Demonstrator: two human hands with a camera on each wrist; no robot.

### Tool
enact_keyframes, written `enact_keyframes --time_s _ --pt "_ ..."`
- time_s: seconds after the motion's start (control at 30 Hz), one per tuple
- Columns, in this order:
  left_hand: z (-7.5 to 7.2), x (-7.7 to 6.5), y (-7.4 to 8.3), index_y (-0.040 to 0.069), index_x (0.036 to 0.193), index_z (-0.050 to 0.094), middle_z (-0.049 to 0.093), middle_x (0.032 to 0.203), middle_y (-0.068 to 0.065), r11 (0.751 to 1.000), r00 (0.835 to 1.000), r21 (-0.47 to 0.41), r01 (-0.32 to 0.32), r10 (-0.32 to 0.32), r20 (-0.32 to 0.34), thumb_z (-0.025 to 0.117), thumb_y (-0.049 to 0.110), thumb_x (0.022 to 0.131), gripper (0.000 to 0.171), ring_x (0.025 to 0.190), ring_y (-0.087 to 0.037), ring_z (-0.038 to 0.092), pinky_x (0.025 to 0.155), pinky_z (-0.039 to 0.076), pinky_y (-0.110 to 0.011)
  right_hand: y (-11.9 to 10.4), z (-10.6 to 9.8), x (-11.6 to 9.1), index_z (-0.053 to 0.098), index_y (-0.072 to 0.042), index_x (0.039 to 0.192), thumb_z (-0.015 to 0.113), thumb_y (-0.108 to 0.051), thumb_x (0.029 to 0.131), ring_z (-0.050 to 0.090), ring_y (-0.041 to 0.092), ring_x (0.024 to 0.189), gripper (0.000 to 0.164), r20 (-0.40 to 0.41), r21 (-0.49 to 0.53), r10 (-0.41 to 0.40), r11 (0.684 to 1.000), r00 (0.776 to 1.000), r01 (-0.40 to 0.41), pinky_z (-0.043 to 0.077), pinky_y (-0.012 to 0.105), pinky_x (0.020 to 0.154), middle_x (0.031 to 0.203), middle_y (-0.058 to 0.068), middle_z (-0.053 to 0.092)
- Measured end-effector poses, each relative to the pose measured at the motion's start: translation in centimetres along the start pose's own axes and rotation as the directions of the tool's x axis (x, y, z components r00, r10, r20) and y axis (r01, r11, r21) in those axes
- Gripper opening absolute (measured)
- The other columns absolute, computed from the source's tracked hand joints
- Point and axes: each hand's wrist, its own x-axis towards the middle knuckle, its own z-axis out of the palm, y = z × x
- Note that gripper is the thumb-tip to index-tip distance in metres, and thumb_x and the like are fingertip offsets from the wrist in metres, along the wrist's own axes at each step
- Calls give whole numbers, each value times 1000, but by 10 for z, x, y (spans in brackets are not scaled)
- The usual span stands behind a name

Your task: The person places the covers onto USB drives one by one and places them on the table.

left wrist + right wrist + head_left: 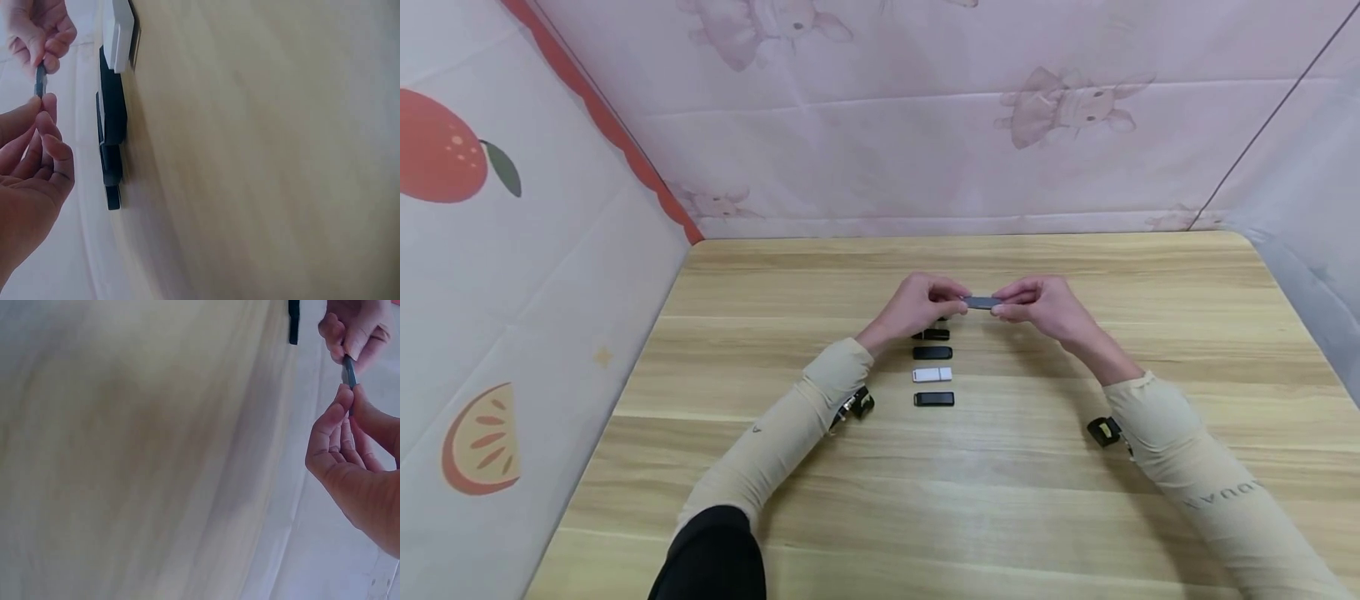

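Note:
A slim dark grey USB flash drive (981, 302) is held level above the far part of the table. My left hand (917, 300) pinches one end between thumb and fingers, and my right hand (1047, 307) pinches the other. In the left wrist view the drive (40, 80) appears edge-on between both sets of fingertips. Below the left hand runs a column of similar sticks: a black one (934, 334), another black one (932, 353), a white one (932, 375) and a nearest black one (934, 399). A dark piece at the column's far end is mostly hidden by the left hand.
The wooden table (1000, 500) reaches back to a pink patterned curtain (910, 158). A white sheet with fruit prints (565, 275) hangs along the left side. Black wrist cameras sit under the left sleeve (797, 417) and the right sleeve (1195, 458).

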Motion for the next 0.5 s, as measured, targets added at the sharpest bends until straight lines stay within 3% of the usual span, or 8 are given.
enact_keyframes --time_s 0.13,0.23,0.33,0.5 --pt "-5 -3 -2 12 122 78 79 102 -4 1000 1000 3 20 -20 -9 77 21 98 25 86 -16 69 73 56 -23 -1 6 3 68 9 128 77 -10 96 78 4 85 38 0 11 5 1000 1000 -5 61 21 83 101 2 83" --pt "-9 -4 -2 13 123 77 78 103 -3 999 999 2 47 -47 -6 77 21 98 26 91 -18 70 78 58 -25 -4 8 6 69 3 128 78 -17 97 78 8 90 38 7 -38 18 999 1000 -18 60 21 85 103 1 83" --pt "-16 -5 -3 12 126 75 78 106 -4 997 997 -10 71 -71 -17 76 20 99 28 95 -18 71 83 59 -26 -9 11 12 70 -1 127 78 -22 98 78 14 94 38 20 -87 18 996 1000 -16 61 25 87 112 10 82" --pt "-26 -2 -5 8 129 72 78 110 -9 995 995 -51 87 -90 -53 75 16 99 31 100 -26 73 80 59 -25 -14 16 27 69 1 128 79 -21 97 78 16 93 39 8 -98 -9 995 1000 10 63 29 83 117 18 79"
